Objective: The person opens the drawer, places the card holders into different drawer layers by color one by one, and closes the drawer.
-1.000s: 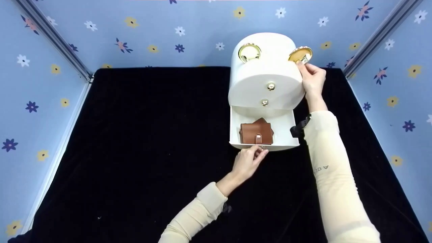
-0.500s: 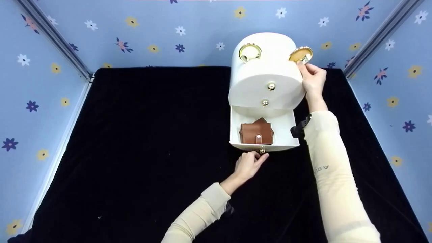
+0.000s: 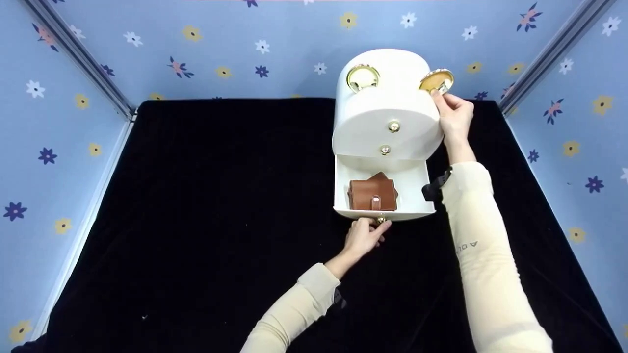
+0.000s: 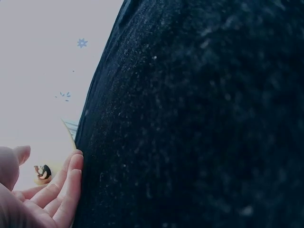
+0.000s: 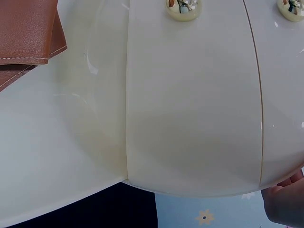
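Note:
A white rounded cabinet with small drawers [image 3: 387,110] stands at the back right in the head view. Its bottom drawer [image 3: 414,184] is pulled out and holds brown leather wallets [image 3: 373,193], one over another at an angle. My left hand [image 3: 361,239] is at the drawer front, its fingers extended beneath the edge and its thumb beside the gold knob [image 3: 381,220]. In the left wrist view that knob [image 4: 42,174] shows between thumb and fingers. My right hand [image 3: 455,117] pinches the base of the gold-rimmed round ear [image 3: 437,81]; some fingers are hidden behind the cabinet's side.
A second gold-rimmed ear [image 3: 363,78] sits at the cabinet's top left. Two more gold knobs mark the upper fronts, one of them the top knob [image 3: 394,127]. Black cloth [image 3: 221,206] covers the table, with flowered blue walls [image 3: 289,44] around it.
My left hand has slid slightly right and down, its fingers moving off the drawer's knob to below the front edge. The right hand and the drawer look unmoved.

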Demonstrator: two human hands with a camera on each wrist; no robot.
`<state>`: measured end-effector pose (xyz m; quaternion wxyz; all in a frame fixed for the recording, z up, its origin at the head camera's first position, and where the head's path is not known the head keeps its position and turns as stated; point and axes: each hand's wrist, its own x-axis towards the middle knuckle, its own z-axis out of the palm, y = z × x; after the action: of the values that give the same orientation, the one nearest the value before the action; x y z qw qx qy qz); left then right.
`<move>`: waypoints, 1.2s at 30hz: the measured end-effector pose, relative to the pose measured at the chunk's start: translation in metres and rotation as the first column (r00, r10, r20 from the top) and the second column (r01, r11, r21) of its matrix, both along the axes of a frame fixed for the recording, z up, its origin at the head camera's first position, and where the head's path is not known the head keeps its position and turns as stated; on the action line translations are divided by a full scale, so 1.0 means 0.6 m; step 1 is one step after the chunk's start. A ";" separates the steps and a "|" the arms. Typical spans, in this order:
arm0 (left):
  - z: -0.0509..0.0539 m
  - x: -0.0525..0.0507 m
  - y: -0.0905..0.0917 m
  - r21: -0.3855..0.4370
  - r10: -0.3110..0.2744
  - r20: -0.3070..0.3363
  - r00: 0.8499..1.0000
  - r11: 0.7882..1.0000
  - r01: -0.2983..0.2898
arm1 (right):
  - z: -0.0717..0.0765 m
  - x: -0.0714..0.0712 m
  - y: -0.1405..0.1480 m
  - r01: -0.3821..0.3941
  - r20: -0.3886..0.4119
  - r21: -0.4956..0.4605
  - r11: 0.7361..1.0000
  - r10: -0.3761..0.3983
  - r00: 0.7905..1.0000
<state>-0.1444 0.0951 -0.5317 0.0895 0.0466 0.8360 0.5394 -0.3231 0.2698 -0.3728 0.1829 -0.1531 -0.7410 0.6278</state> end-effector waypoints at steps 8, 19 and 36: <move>-0.004 -0.004 0.003 0.085 0.029 -0.012 1.000 0.996 -0.028 | 0.001 0.001 -0.001 0.002 0.000 0.002 1.000 -0.002 1.000; -0.004 -0.007 0.005 0.136 0.051 -0.039 0.998 0.990 -0.045 | 0.000 -0.001 0.001 0.000 0.003 0.011 1.000 0.000 1.000; 0.009 -0.024 0.003 0.110 0.051 -0.067 0.996 0.993 -0.043 | -0.003 -0.002 0.004 -0.015 -0.021 0.022 1.000 0.016 1.000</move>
<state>-0.1589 0.0972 -0.5262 0.0449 0.0504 0.8088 0.5842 -0.3242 0.2720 -0.3745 0.1876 -0.1387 -0.7470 0.6225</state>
